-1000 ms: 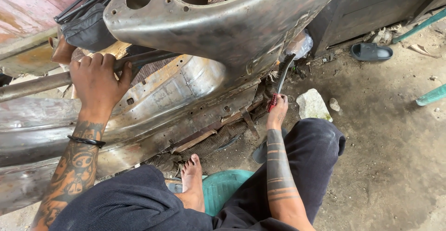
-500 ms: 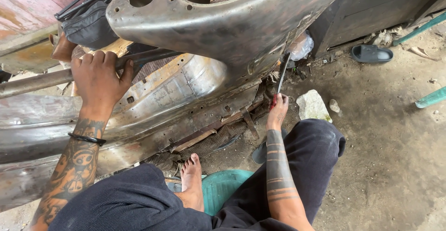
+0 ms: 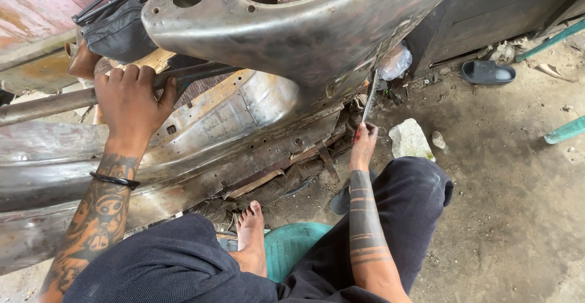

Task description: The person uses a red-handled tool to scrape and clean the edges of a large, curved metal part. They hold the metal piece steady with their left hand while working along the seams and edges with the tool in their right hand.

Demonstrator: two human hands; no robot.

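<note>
**Figure: Two-handed hold on a bare sheet-metal body shell, head view**

Nearest the camera, the seated person's dark-trousered legs fill the lower frame, with one bare foot resting on the ground beside a green low stool. From here both tattooed forearms extend upward into the scene.

The right hand lies nearer the viewer, just above the right knee. Its grip is closed around the red-tipped lower end of a slender metal tool, probably a file or thin blade. The tool's long axis runs almost straight up from the grip, tilted slightly right, so its working end meets the lower edge of the curved steel body panel directly above the hand. The contact point itself is too small to resolve.

The left hand sits farther out and well apart to the left, wearing a black wristband. Its grip is closed over a dark steel bar, fingers wrapped across the top. This bar's long axis lies nearly horizontal, crossing left to right beneath the panel, roughly at right angles to the tool.

Below the bar spreads the rusted lower shell, seamed and pierced with small holes.

Farther off, on the dirt floor, lie a pale stone, a crumpled plastic bag and a dark sandal.
</note>
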